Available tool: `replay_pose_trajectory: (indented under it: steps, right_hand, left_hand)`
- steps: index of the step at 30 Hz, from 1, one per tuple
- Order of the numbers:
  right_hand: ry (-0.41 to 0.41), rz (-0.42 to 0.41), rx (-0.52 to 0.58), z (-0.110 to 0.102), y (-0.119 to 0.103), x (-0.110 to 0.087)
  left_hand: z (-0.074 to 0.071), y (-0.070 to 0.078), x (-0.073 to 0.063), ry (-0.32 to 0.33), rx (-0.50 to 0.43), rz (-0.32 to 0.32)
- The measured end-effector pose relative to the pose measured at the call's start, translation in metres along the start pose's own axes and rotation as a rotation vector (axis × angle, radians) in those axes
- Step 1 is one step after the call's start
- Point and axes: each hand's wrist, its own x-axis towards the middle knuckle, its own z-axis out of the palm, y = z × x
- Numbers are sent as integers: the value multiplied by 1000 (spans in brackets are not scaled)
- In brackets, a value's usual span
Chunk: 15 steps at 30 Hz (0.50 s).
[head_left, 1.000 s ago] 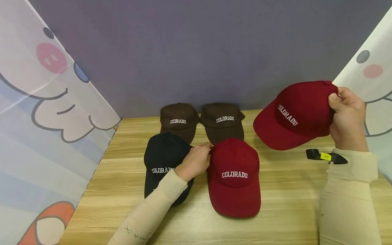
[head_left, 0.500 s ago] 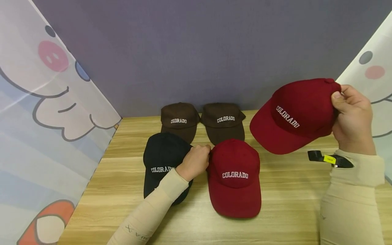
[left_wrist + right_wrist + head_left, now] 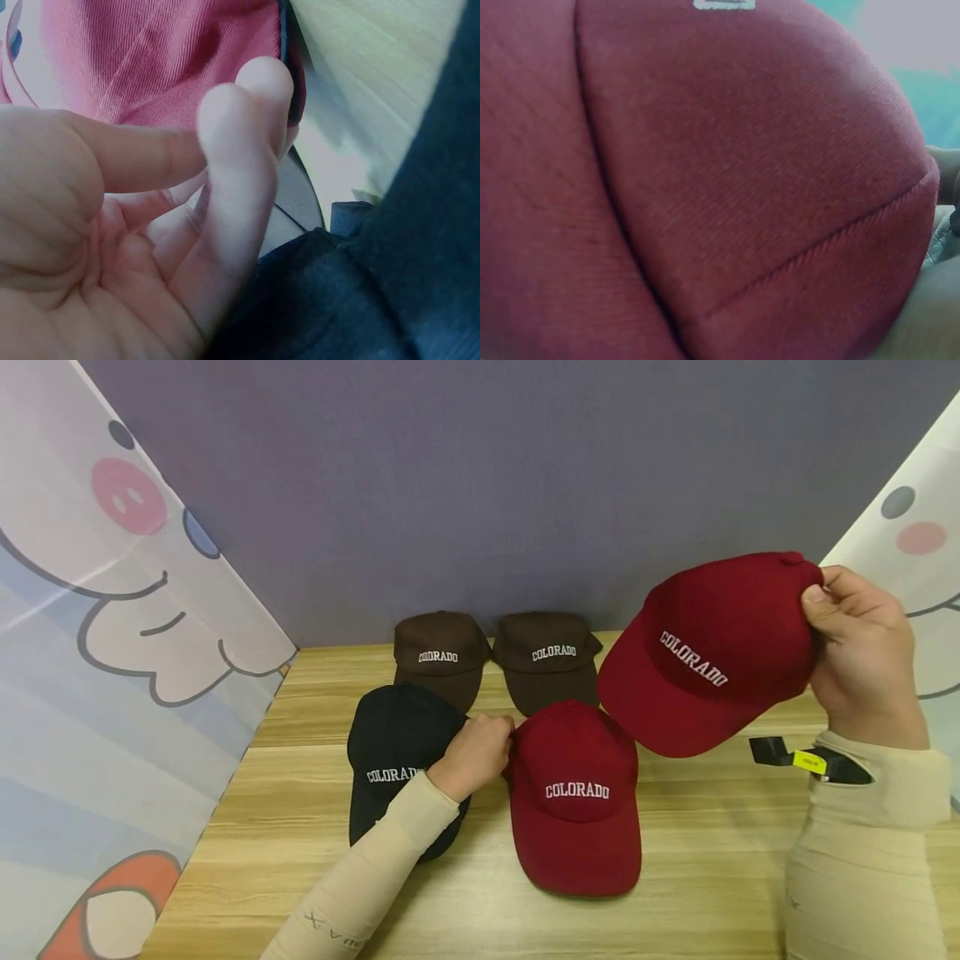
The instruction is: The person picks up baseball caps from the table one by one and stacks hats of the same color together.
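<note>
My right hand (image 3: 862,652) pinches the back edge of a red baseball cap (image 3: 735,627), holding it tilted in the air, brim down and leftward. In the right wrist view, that cap's crown (image 3: 765,150) fills most of the picture. Below it, a second red baseball cap (image 3: 577,852) lies on the table, brim toward me. At its left rear edge my left hand (image 3: 472,756) grips the fabric between thumb and fingers; the red cloth (image 3: 172,60) shows beyond the fingers in the left wrist view. Whether the two red caps touch is unclear.
Left of the left hand lies a black cap (image 3: 397,727), partly covered by that arm. Two brown caps, one on the left (image 3: 438,639) and one on the right (image 3: 543,639), stand along the grey back wall (image 3: 480,485). Printed side panels flank the wooden table (image 3: 255,835).
The raised red cap has come left and slightly down with my right hand, its brim now overlapping the lower cap in view. The left hand stays nearly where it was.
</note>
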Motion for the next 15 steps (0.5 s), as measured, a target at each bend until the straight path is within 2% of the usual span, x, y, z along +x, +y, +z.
replay_pose_trajectory:
  steps: [4,15]
  right_hand:
    - [-50,57,33,5,1,-3]
    - [-230,183,-22,15,6,-8]
  left_hand:
    - [0,0,0,-5,4,8]
    - [-2,-3,0,24,5,13]
